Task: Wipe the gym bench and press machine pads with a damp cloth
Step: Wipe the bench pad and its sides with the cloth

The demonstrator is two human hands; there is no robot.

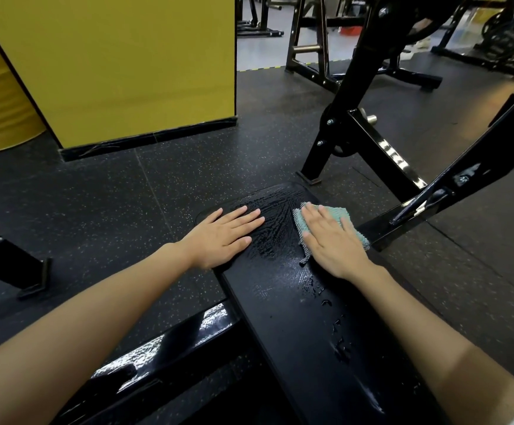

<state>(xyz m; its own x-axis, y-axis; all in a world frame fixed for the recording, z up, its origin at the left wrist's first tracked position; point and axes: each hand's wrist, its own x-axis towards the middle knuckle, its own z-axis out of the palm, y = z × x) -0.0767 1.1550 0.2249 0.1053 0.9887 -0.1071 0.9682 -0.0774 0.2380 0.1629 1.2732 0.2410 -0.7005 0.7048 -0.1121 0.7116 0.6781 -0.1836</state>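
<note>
A person is leaning over the long black bench pad (286, 326), and both hands are lying flat on its far end. The left hand (225, 234) is resting open on the bare pad, fingers straight, holding nothing. The right hand (333, 243) is open too, and it is pressing flat down on the green cloth (338, 213). The cloth is sitting on the pad close to the right edge, just beside the shiny black frame bar (451, 185).

The far end of the pad is looking very wet, with streaks between the two hands. Little water drops (326, 302) are sitting in a line along the right side, nearer the person.

Here is what I am thinking could go wrong. The pad is looking slippery, so the left hand could be sliding away if the person is leaning hard on it. The cloth is lying so near the edge that a push to the right could be sending it off the pad and down onto the dotted black floor (111, 210), where it would be getting dirty. The cloth also seems to be leaving a lot of water, so drops could be sitting there after the wipe or running off the side.

Counting now: I am seeing two hands, one cloth, one bench pad and one line of drops. I am not seeing any press machine pad for sure, only black bars behind, so I am not counting any
</note>
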